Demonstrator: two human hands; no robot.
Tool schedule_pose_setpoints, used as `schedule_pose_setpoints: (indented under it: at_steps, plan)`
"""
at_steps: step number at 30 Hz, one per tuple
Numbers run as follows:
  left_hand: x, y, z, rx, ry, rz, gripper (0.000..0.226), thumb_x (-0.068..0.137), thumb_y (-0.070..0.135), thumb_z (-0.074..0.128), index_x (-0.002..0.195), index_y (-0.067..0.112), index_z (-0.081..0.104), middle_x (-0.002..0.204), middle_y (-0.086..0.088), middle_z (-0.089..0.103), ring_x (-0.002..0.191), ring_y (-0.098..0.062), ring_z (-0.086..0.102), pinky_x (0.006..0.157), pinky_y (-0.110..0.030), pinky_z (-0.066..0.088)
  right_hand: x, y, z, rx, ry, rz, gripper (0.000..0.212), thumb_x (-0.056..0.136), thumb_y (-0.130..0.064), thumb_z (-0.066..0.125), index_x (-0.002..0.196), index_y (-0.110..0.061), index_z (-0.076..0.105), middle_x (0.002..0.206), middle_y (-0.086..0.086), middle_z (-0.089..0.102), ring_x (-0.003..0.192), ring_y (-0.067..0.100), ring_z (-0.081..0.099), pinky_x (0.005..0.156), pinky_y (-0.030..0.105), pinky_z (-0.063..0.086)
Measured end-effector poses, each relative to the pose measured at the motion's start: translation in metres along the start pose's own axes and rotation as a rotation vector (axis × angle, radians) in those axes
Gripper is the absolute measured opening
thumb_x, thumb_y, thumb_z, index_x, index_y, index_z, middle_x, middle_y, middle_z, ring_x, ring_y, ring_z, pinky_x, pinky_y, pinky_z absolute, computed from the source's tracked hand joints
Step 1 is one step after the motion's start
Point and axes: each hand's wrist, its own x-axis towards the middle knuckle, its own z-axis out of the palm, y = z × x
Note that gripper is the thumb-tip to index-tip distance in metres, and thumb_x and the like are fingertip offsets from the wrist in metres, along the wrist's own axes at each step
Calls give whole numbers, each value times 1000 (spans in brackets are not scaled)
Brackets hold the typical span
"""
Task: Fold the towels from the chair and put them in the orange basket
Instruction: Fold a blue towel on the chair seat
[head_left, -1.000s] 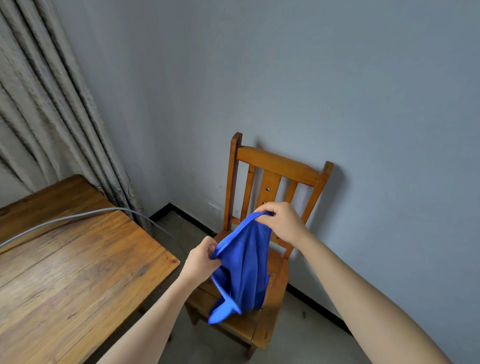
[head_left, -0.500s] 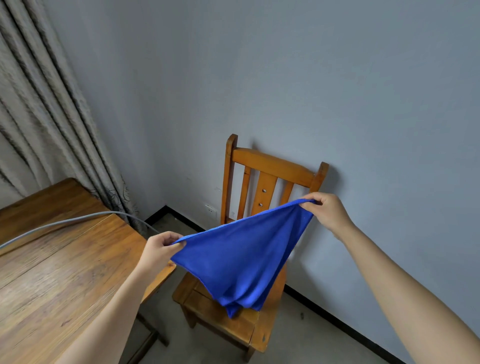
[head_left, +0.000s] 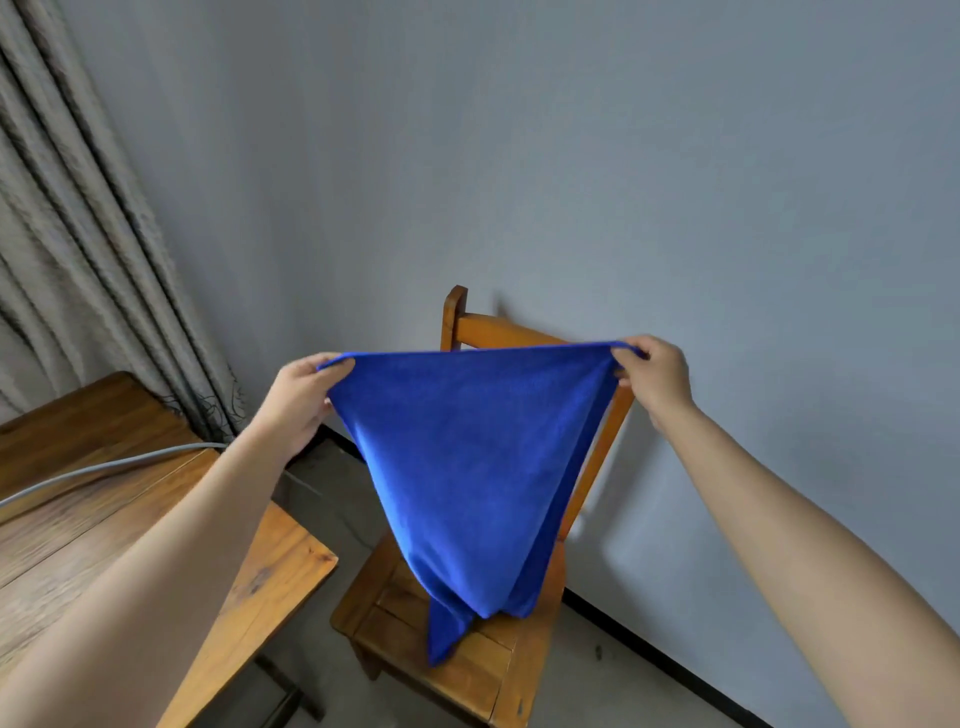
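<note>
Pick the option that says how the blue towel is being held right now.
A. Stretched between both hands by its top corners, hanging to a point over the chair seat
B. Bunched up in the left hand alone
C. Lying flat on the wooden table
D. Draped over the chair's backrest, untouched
A: the left hand and right hand each pinch a top corner of the blue towel, whose lower tip hangs down to the chair seat.

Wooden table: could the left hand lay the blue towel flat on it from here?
Probably yes. The left hand pinches a towel corner just beyond the wooden table, whose visible top holds only a grey cable.
</note>
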Motion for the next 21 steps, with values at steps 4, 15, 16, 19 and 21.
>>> schedule_pose_setpoints:
  at_steps: [4, 15, 16, 19, 21]
  plan:
    - [18, 47, 9, -10, -42, 128, 45, 94, 4, 46, 61, 20, 72, 58, 10, 67, 54, 0, 61, 54, -14, 48, 25, -38, -9, 32, 100, -124, 11, 89, -9, 52, 86, -12, 62, 83, 7, 60, 80, 22, 57, 82, 43, 52]
    - [-2, 94, 9, -61, -143, 274, 47, 95, 7, 44, 65, 22, 76, 72, 7, 73, 68, -5, 67, 69, -20, 53, 22, -70, -30, 146, 119, -290, 13, 91, -9, 50, 95, -10, 62, 78, -12, 55, 74, 6, 51, 74, 21, 47]
    - [-7, 93, 8, -58, -151, 273, 46, 95, 7, 44, 66, 22, 76, 73, 7, 73, 69, -5, 68, 69, -20, 54, 20, -69, -32, 135, 118, -302, 14, 91, -9, 49, 97, -8, 63, 78, -12, 55, 72, 3, 50, 70, 16, 45]
    - [-24, 91, 4, -42, -166, 238, 45, 95, 7, 44, 68, 21, 77, 75, 6, 74, 70, -6, 69, 68, -21, 56, 11, -64, -36, 119, 104, -312, 18, 92, -10, 49, 102, -5, 62, 84, -6, 57, 77, 7, 51, 67, 11, 42]
    - [-36, 85, 1, -7, -170, 198, 45, 96, 7, 44, 69, 20, 77, 75, 6, 74, 69, -6, 69, 65, -21, 56, 5, -58, -38, 117, 75, -288, 18, 92, -9, 49, 102, -4, 62, 90, 0, 58, 84, 13, 52, 67, 12, 43]
